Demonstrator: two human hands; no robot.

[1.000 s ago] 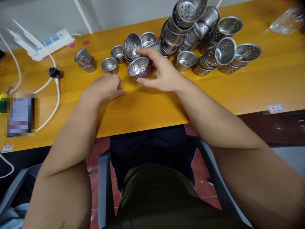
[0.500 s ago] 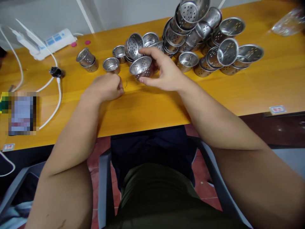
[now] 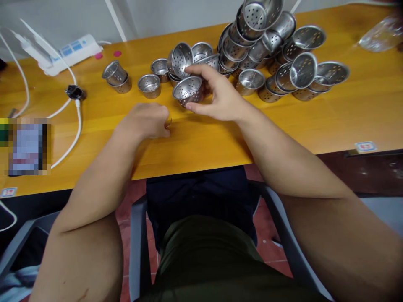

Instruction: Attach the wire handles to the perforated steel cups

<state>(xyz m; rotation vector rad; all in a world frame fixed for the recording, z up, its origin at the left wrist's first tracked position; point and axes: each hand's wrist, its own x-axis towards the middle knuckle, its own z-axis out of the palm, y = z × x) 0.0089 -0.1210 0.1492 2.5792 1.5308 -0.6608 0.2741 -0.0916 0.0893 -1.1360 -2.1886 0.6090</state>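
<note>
My right hand [image 3: 217, 94] is wrapped round the side of a small perforated metal cup [image 3: 189, 89], thumb at the front and forefinger over the back. The cup tilts slightly towards me, its mouth facing up. My left hand [image 3: 147, 121] is closed low over the table, left of that cup, its fingertips pinched. A thin curved strand [image 3: 170, 123] shows at those fingertips; the fingers partly hide it. Just beyond my left hand stands another short cup [image 3: 149, 86]. Behind the held cup, a tilted perforated cup [image 3: 180, 60] rests on others.
Stacked perforated cups [image 3: 234, 48] pile up at the back right, with leaning stacks [image 3: 296, 73] beside them. Two nested cups [image 3: 116, 76] stand at left. A power strip [image 3: 72, 52], white cables and a blurred phone-like object [image 3: 28, 147] lie further left. A clear plastic bag [image 3: 382, 35] is far right.
My left hand has moved towards me and a little right, and the thin strand has shifted with it. My right hand keeps the cup in nearly the same place.
</note>
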